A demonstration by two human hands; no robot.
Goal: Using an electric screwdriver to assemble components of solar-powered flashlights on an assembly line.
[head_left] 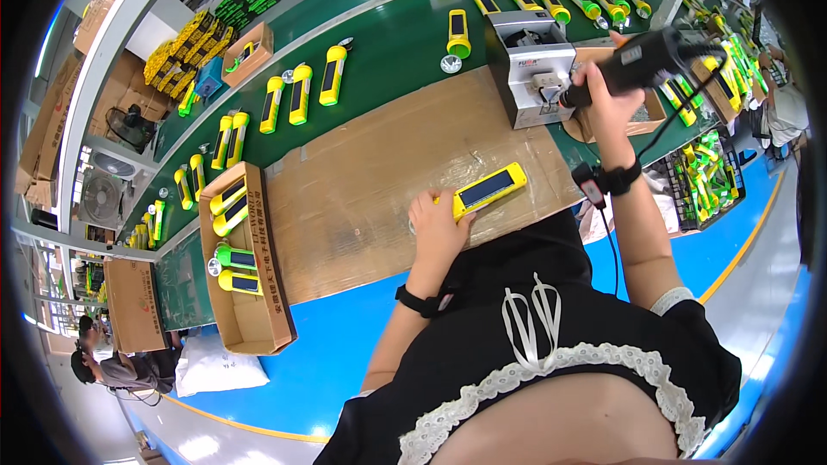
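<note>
My left hand (437,222) is closed round the head end of a yellow flashlight (514,179) with a dark solar panel, lying on the cardboard sheet (362,172). In my right hand (610,108) is a black electric screwdriver (646,58), gripped round its body and tilted. Its tip is at the front of a silver box-shaped screw feeder (541,65); whether the two touch I cannot tell. Wristbands circle both wrists, and a cable hangs from the right one.
On the left, an open carton (267,293) holds several yellow and green flashlights. More flashlights (333,75) lie in a row along the green bench (379,52). A black crate (708,176) with green and yellow parts stands at right. Beyond the left end, a person (129,370) is visible.
</note>
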